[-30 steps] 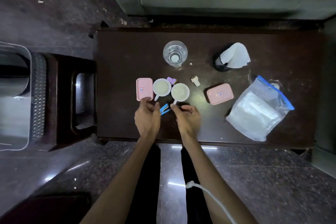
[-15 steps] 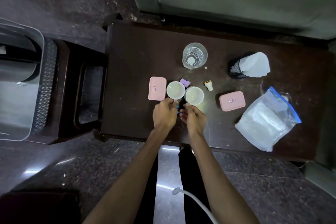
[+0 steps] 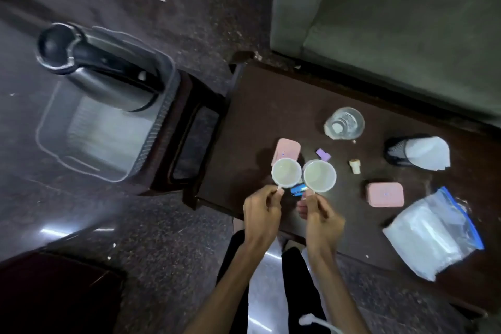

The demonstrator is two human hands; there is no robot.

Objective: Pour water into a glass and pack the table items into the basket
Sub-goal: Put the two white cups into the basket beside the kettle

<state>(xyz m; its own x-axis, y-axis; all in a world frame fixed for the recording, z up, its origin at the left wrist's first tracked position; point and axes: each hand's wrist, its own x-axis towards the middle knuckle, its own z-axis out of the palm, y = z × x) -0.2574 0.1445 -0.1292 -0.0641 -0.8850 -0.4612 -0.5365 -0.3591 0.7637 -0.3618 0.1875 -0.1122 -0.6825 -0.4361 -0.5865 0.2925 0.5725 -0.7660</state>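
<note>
Two small white plastic cups, left (image 3: 286, 172) and right (image 3: 319, 176), held side by side by their handles above the dark wooden table's (image 3: 271, 106) near edge, left hand (image 3: 262, 214) and right hand (image 3: 320, 216) each pinching one.

This is a home living room, going by what surrounds me. At twelve to one o'clock sits a grey-green upholstered sofa (image 3: 393, 22), directly behind the low dark wooden coffee table (image 3: 271, 106) I stand over. At nine o'clock a matching dark wooden stool (image 3: 187, 138) carries a clear plastic basket (image 3: 89, 133) holding a steel jug (image 3: 100, 73). Underfoot is polished speckled stone flooring (image 3: 168, 238). On the table at two o'clock stands a black mesh napkin holder (image 3: 397, 150), a household fitting.
</note>
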